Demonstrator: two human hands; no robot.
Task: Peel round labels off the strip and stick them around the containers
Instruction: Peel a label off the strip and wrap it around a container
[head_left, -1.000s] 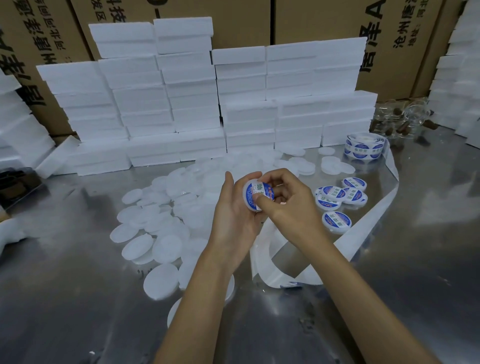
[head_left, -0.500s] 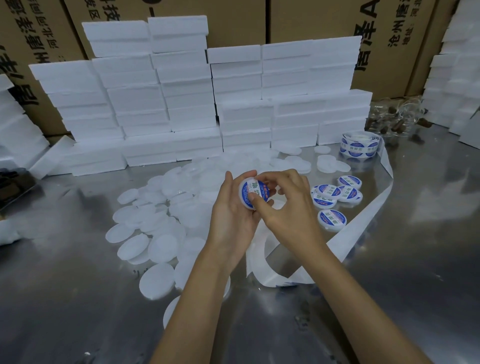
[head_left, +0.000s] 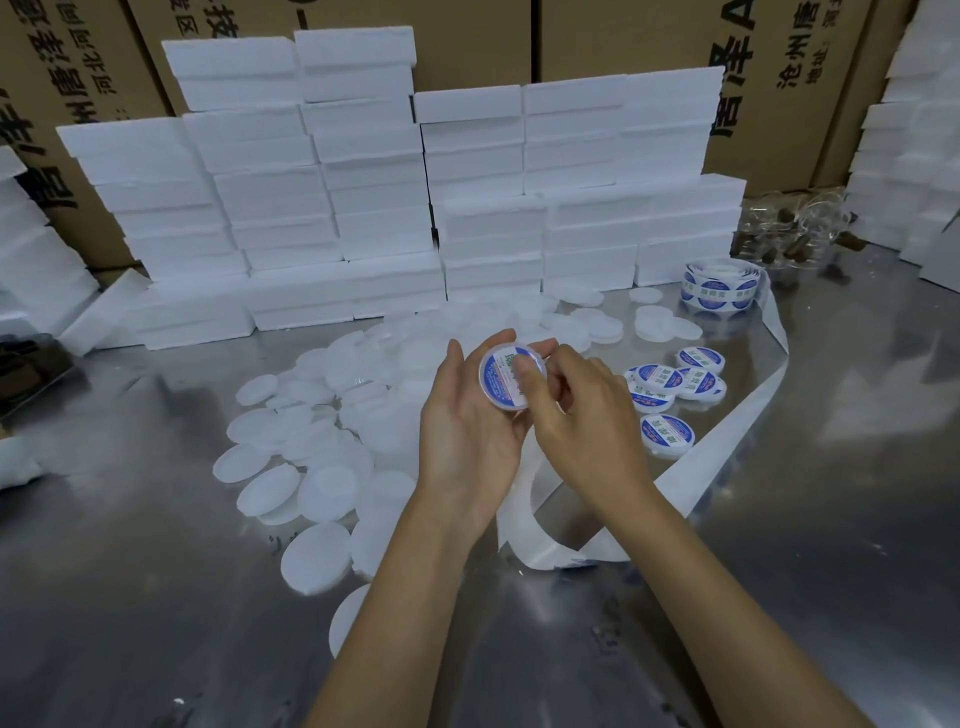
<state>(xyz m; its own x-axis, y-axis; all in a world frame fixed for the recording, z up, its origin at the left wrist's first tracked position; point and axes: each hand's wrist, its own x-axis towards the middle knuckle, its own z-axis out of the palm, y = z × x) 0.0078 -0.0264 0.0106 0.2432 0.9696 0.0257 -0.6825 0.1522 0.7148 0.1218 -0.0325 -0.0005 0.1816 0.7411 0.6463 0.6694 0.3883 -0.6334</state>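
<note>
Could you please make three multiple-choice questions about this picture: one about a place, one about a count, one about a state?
1. Where is the label roll?
A. At the far right of the metal table, before the foam boxes
B. In the person's lap
C. On top of a cardboard carton

2. How many labelled containers lie on the table right of the hands?
A. One
B. Five
C. Twelve

3. What is the state of the container in the hands?
A. Bare, with no label
B. It carries a blue and white label on its face
C. Broken in two

Answers: 1 A, the roll stands by the foam stacks. 2 B, five blue-labelled ones show there. 3 B, the left hand holds it and the right hand presses a finger on the label.
</note>
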